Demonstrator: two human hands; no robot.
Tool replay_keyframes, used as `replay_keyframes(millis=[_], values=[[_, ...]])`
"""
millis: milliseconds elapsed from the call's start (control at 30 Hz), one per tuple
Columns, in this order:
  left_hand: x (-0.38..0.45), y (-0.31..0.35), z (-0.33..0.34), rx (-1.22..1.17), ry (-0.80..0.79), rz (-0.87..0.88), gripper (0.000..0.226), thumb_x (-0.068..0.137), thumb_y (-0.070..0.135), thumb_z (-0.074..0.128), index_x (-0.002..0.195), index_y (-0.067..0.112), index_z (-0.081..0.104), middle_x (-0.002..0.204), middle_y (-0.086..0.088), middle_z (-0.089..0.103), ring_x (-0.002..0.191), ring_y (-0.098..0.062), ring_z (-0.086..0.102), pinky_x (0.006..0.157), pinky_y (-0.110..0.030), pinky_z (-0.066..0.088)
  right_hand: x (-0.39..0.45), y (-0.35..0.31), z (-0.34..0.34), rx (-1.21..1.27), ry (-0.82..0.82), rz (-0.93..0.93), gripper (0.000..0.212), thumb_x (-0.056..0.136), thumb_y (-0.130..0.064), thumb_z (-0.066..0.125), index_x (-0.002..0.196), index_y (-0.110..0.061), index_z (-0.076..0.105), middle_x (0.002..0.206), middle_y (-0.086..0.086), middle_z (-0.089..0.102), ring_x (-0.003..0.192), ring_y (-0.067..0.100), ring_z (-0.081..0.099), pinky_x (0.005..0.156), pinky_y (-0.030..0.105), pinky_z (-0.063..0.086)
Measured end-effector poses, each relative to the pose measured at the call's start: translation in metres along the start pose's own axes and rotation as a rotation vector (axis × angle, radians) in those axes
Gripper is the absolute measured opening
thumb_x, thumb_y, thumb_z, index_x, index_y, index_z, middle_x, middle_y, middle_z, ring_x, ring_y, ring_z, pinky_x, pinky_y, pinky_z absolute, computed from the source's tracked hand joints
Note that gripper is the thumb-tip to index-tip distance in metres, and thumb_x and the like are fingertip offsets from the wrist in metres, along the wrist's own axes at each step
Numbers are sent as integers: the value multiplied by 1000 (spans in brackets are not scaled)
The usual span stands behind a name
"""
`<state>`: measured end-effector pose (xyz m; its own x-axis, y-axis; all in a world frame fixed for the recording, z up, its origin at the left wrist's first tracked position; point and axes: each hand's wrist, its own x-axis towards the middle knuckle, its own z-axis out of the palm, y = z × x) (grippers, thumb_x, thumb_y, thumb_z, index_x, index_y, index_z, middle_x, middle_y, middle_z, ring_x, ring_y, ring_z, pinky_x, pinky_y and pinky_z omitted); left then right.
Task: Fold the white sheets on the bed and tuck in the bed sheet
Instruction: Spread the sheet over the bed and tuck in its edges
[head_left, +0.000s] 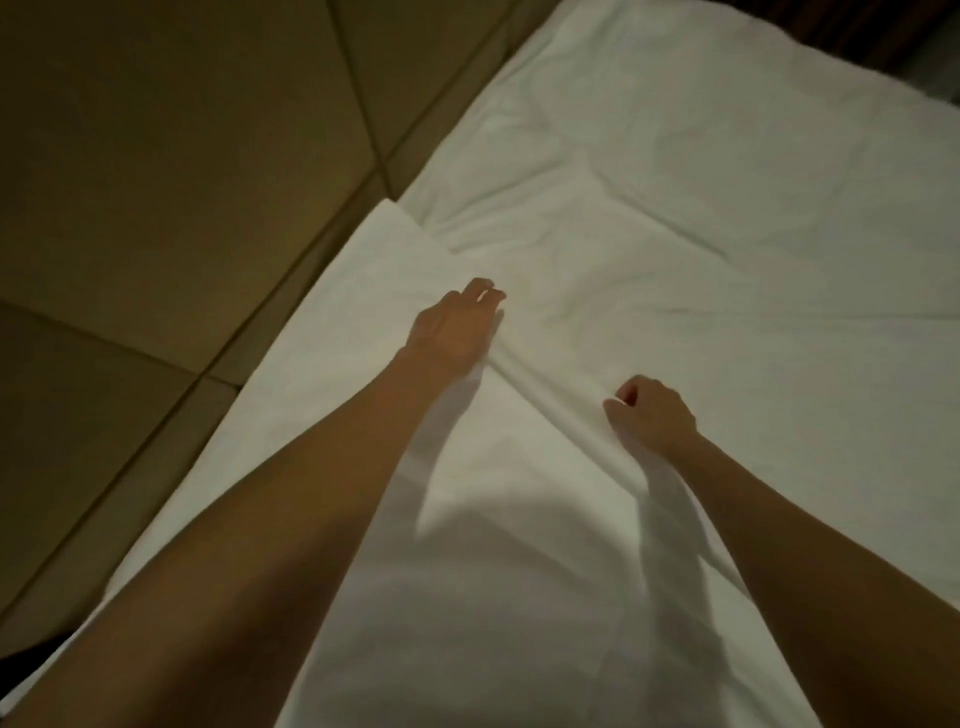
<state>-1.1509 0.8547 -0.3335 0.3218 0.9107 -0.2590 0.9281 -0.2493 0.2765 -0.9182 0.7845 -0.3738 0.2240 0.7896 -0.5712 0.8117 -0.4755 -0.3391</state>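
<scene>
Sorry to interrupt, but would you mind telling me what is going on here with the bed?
A person is bent over the bed, working a white sheet with both bare hands. The left hand and the right hand each grip a raised ridge of the cloth. The sheet is wrinkled, not yet folded. The tiled floor lies alongside.

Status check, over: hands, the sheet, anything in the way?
Left hand gripping the white sheet; right hand curled on its raised ridge. Sheet wrinkled, not folded. Nothing blocking.
</scene>
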Motion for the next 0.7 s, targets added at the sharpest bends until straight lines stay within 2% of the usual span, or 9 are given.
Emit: replay_keyframes(millis=[67, 133, 200, 267, 333, 400, 500, 633, 700], values=[[14, -3, 9, -34, -67, 11, 42, 103, 21, 31, 145, 17, 35, 153, -2, 26, 122, -30, 50, 99, -39, 38, 7, 10, -4, 31, -49, -78, 17, 88, -26, 58, 72, -22, 53, 80, 1, 58, 84, 23, 57, 77, 32, 44], [23, -11, 17, -12, -109, -2, 37, 101, 18, 36, 137, 14, 41, 140, -11, 36, 103, -40, 58, 86, -46, 46, 16, 10, -13, 126, 31, -132, 14, 89, -21, 58, 77, -16, 55, 79, 1, 57, 80, 21, 54, 71, 29, 39], [30, -19, 20, 25, -98, -65, 30, 99, 19, 38, 128, 12, 46, 121, -16, 44, 91, -42, 58, 78, -45, 45, 28, 2, -23, 176, 147, -157, 9, 90, -19, 57, 81, -14, 57, 80, 2, 57, 79, 20, 52, 70, 28, 36], [39, -20, 18, -3, -52, -125, 27, 98, 19, 41, 123, 12, 48, 114, -16, 48, 92, -41, 58, 79, -43, 45, 41, -9, -35, 188, 201, -181, 9, 89, -19, 58, 81, -15, 57, 80, 3, 57, 78, 20, 51, 69, 27, 33], [45, -14, 14, -57, 43, -129, 31, 97, 20, 46, 127, 14, 46, 121, -14, 45, 97, -37, 58, 79, -44, 47, 54, -15, -42, 168, 193, -199, 10, 89, -19, 59, 81, -12, 58, 80, 3, 57, 78, 21, 52, 68, 27, 34], [47, -3, 15, -24, 100, -43, 38, 96, 23, 49, 134, 20, 44, 131, -10, 40, 108, -32, 51, 80, -45, 49, 63, -13, -41, 176, 172, -185, 11, 87, -20, 59, 83, -10, 61, 79, 2, 58, 79, 21, 55, 69, 27, 37], [46, 13, 29, 94, -9, 57, 30, 96, 25, 48, 126, 17, 48, 125, -10, 44, 104, -33, 52, 78, -44, 48, 63, -5, -29, 243, 164, -123, 13, 85, -24, 59, 83, -11, 61, 74, 0, 57, 75, 19, 54, 68, 26, 39], [66, 16, 24, 59, -117, -100, 22, 95, 25, 48, 111, 15, 59, 116, -13, 60, 106, -34, 58, 86, -37, 44, 52, 27, -39, 196, 116, -99, 24, 84, -35, 61, 77, -12, 60, 68, -2, 56, 67, 15, 53, 66, 28, 41], [79, 14, 12, -22, -65, -176, 21, 95, 25, 49, 108, 14, 61, 115, -16, 62, 107, -35, 58, 87, -37, 46, 42, 57, -54, 182, 20, -102, 32, 85, -35, 63, 66, -11, 55, 59, 2, 50, 59, 15, 47, 62, 29, 36]])
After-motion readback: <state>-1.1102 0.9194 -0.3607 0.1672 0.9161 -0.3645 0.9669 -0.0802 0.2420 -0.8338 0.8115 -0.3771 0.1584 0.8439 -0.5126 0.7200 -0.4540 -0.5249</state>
